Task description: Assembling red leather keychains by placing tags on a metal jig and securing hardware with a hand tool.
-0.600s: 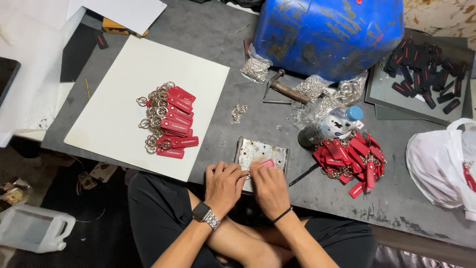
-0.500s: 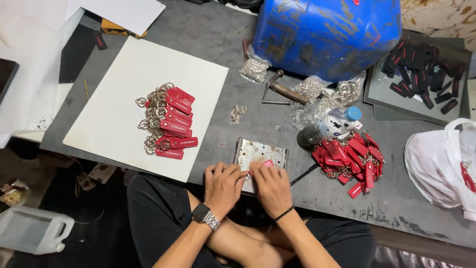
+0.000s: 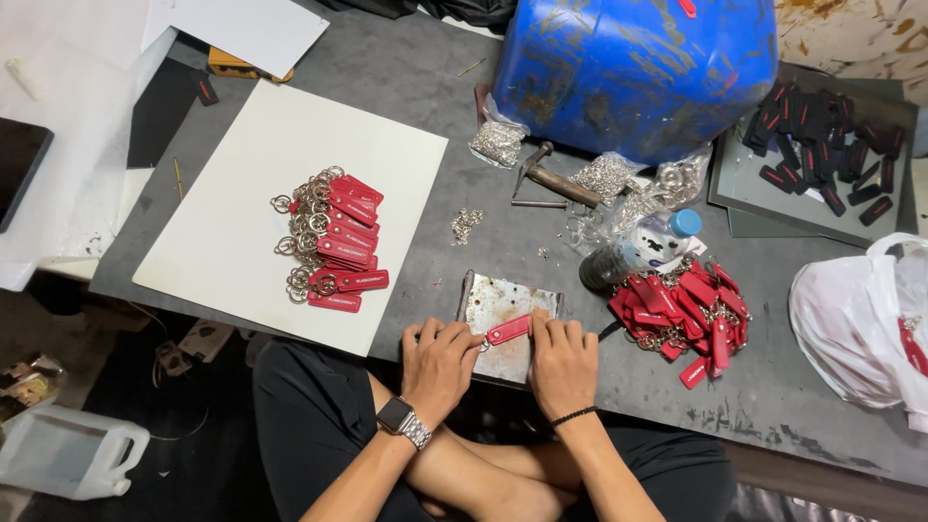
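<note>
Both hands rested on a worn metal plate (image 3: 503, 307) at the near table edge, which served as a hard working surface. The left hand (image 3: 440, 362) and right hand (image 3: 564, 360), fingers curled down, pinched a single red tag (image 3: 508, 330) between them, lying flat on the plate. A neat row of finished red tags with rings (image 3: 333, 242) lay on the white board (image 3: 242, 174) to the left; a loose heap of red tags (image 3: 686, 309) waited at right, within reach.
</note>
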